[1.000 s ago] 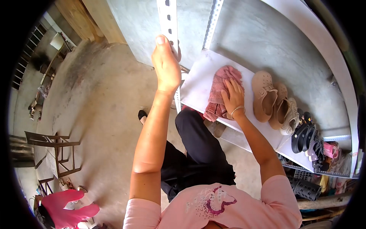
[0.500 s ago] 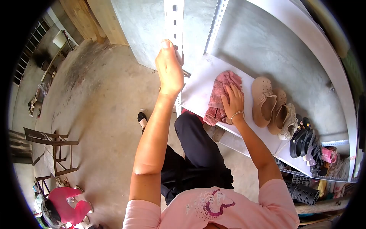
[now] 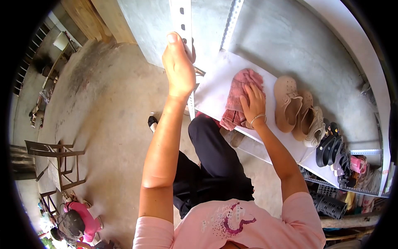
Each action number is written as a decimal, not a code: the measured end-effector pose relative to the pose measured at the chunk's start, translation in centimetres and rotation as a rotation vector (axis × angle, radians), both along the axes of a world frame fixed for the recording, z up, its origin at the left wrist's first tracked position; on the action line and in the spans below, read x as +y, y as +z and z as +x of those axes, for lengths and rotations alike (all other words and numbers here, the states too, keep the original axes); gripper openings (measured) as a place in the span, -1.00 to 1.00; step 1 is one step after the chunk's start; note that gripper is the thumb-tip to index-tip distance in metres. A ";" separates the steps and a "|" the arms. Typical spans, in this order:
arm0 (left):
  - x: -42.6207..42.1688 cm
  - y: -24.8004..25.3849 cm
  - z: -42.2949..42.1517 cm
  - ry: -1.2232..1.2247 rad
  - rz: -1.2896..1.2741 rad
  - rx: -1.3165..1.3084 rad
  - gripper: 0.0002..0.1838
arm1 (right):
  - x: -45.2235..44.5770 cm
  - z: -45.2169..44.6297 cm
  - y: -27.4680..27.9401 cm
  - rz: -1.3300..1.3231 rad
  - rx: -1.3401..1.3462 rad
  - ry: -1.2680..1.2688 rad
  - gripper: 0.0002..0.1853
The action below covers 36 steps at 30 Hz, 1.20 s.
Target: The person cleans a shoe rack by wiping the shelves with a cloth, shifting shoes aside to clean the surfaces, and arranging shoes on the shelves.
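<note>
Head | post [image 3: 175,18] was gripped by left hand [image 3: 178,70] | cloth [image 3: 236,92] was pressed to shelf [image 3: 211,87] by flat right hand [image 3: 254,104] | wiping seemed unfinished

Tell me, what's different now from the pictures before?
The person in pink, lower left, has changed pose: less pink shows there now, and more dark. The left hand still grips the white post, the right hand still rests on the pink cloth, and the shoes haven't moved.
</note>
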<state>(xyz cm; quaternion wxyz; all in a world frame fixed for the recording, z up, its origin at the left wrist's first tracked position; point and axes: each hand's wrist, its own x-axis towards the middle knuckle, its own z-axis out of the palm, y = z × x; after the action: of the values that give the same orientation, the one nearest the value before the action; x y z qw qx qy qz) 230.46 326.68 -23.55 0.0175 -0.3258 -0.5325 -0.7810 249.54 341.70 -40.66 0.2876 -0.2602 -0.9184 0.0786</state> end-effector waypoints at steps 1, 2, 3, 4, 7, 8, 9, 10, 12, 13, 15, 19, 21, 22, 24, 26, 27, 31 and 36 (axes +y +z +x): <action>0.0 0.0 -0.1 -0.004 0.000 0.000 -0.43 | 0.0 0.0 0.0 0.000 0.001 0.000 -0.55; 0.0 -0.1 -0.1 -0.007 0.000 0.000 -0.43 | 0.0 0.0 0.0 0.000 0.003 0.001 -0.55; 0.0 -0.1 -0.1 -0.008 -0.001 -0.001 -0.43 | 0.0 0.0 0.1 -0.001 0.002 0.000 -0.55; 0.0 -0.1 -0.1 -0.009 0.003 -0.010 -0.44 | -0.1 -0.1 0.1 -0.002 0.005 -0.003 -0.55; 0.1 -0.2 -0.2 -0.013 0.004 -0.023 -0.44 | -0.2 -0.1 0.2 -0.003 0.006 -0.010 -0.55; 0.0 -0.1 -0.2 -0.016 0.002 -0.025 -0.44 | -0.2 -0.1 0.2 -0.003 0.003 -0.014 -0.55; 0.0 -0.1 -0.2 -0.016 0.001 -0.025 -0.44 | -0.2 -0.1 0.1 -0.003 0.003 -0.013 -0.55; 0.0 -0.1 -0.2 -0.023 0.003 -0.021 -0.45 | -0.1 -0.1 0.0 -0.002 0.005 -0.015 -0.53; 0.0 -0.1 -0.2 -0.031 0.005 -0.017 -0.45 | -0.1 -0.2 0.1 -0.002 0.006 -0.016 -0.52; 0.1 -0.1 -0.2 -0.025 0.007 -0.007 -0.45 | -0.1 -0.1 0.1 -0.004 0.010 -0.012 -0.52; 0.1 -0.1 -0.2 -0.020 0.008 0.002 -0.45 | -0.1 -0.1 0.1 -0.007 0.013 -0.008 -0.52; 0.0 -0.1 -0.2 -0.025 0.008 -0.003 -0.44 | 0.0 -0.1 0.0 0.000 0.012 -0.007 -0.52; 0.0 -0.1 -0.1 -0.021 0.006 -0.005 -0.43 | -0.1 -0.1 0.0 0.001 0.010 -0.007 -0.52; 0.0 -0.1 -0.1 -0.020 -0.001 -0.010 -0.43 | -0.1 -0.1 0.0 0.006 0.013 -0.008 -0.52; 0.0 -0.1 -0.2 -0.018 -0.008 -0.014 -0.43 | 0.0 -0.1 -0.1 0.012 0.016 -0.009 -0.53; 0.1 -0.2 -0.2 -0.006 -0.007 0.006 -0.42 | 0.0 -0.1 -0.2 -0.007 0.056 -0.015 -0.60; 0.1 -0.3 -0.2 -0.005 -0.006 0.007 -0.42 | 0.2 0.0 -0.4 -0.006 0.058 -0.014 -0.60; 0.1 -0.1 0.1 -0.020 0.022 -0.019 -0.44 | 0.6 -0.3 -0.4 -0.086 0.099 -0.025 -0.72; 0.2 -0.1 0.0 0.014 -0.013 -0.027 -0.44 | 2.2 -4.3 3.1 -0.502 0.444 -0.159 -0.74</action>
<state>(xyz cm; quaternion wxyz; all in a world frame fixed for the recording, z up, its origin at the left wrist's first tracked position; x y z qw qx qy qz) 230.50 326.88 -23.62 0.0135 -0.3118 -0.5401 -0.7816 245.27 343.85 -37.57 0.4125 -0.3704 -0.7623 0.3340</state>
